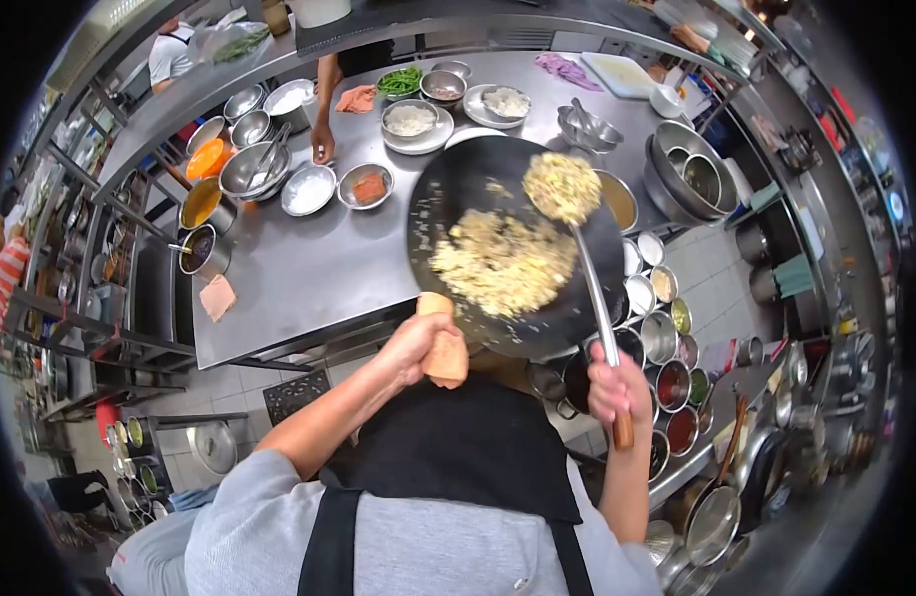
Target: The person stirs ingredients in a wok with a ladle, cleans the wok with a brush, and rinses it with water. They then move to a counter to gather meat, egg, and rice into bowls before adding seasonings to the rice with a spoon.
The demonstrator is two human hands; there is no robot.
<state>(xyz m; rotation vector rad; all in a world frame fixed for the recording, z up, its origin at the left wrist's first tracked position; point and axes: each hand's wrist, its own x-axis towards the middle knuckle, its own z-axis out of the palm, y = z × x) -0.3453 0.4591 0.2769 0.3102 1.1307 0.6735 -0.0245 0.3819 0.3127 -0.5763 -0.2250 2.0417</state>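
Steel counter [299,268] mid-frame; left hand [418,343] clenched on heavy wok [478,189] cloth-wrapped handle, right hand [617,387] gripping ladle [562,187] of loose rice

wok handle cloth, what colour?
Orange cloth, wrapped on the wok handle under the left hand; head view.

A steel counter [309,268] carries the kitchen items. Along its far edge stand a plate of white rice [410,121], a bowl of green beans [399,81], a small sauce bowl [443,87] and a plate of chopped food [506,101]. To the left sit stacked metal bowls [254,169], a dish of white powder [308,189] and a dish with red paste [367,186]. A folded orange cloth [218,296] lies near the front left corner. A white cutting board [622,74] rests at the far right.
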